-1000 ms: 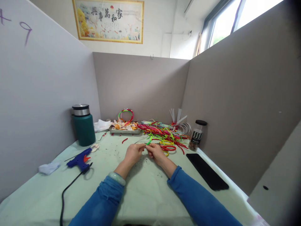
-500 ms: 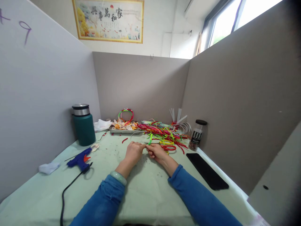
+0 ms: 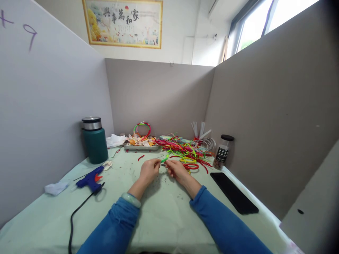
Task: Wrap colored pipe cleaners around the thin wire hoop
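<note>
Over the middle of the table, my left hand pinches a bright green pipe cleaner between thumb and fingers. My right hand is closed at the other side of the same short green length, its fingertips against it. A thin pale line, perhaps wire, shows just beyond the fingers, too fine to make out. Red-handled scissors lie right behind my right hand, blades partly hidden by it. Beyond them is a tangled pile of red, green and yellow pipe cleaners.
A metal tray holds small pieces and a wrapped red-green hoop. On the left are a blue glue gun with its cord and a teal bottle. A jar and a black flat object lie right; partitions enclose the table.
My left hand has shifted slightly left and down, opening a small gap between the hands. The green pipe cleaner now leans more sideways instead of pointing up.
</note>
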`<state>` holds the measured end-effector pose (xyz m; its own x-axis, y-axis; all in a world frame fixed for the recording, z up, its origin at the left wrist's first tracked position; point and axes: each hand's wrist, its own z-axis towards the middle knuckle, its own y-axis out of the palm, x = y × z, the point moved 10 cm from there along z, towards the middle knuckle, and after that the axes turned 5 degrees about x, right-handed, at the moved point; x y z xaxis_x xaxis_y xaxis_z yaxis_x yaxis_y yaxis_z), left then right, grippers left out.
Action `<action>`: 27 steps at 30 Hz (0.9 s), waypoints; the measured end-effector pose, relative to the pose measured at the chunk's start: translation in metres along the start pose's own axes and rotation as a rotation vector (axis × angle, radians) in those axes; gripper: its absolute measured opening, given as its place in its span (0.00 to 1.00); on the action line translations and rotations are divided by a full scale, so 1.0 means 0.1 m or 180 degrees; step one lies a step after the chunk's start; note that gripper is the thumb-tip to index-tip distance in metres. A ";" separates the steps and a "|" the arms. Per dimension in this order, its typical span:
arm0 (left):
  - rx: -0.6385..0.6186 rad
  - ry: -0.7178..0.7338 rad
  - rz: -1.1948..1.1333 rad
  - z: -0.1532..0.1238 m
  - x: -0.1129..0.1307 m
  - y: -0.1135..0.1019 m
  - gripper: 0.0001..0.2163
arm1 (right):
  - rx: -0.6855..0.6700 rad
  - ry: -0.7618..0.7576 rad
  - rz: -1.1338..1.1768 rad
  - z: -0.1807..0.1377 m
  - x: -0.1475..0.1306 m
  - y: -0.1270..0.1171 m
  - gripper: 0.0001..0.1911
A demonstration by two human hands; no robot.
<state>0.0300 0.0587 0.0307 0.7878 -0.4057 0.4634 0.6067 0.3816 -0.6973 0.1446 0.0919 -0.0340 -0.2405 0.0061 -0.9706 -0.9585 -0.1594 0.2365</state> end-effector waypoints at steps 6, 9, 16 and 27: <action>-0.0188 0.0276 0.0125 -0.04 0.10 0.10 0.07 | -0.0004 0.0021 0.0094 0.00 0.02 0.00 0.18; -0.0142 0.0336 0.0477 -0.06 0.12 0.08 0.06 | -0.0040 -0.0001 0.0008 -0.01 0.02 0.02 0.19; -0.0034 0.0680 0.0974 -0.09 0.24 0.06 0.10 | -0.0013 0.0037 -0.0019 -0.01 0.03 0.00 0.18; -0.0144 0.0782 0.1264 -0.10 0.33 0.08 0.13 | 0.0002 0.0092 0.0148 0.01 0.05 -0.01 0.19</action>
<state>0.0596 0.0400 0.0345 0.9063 -0.4223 0.0165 0.2538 0.5127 -0.8202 0.1442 0.0927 -0.0386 -0.2804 -0.0300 -0.9594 -0.9464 -0.1581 0.2815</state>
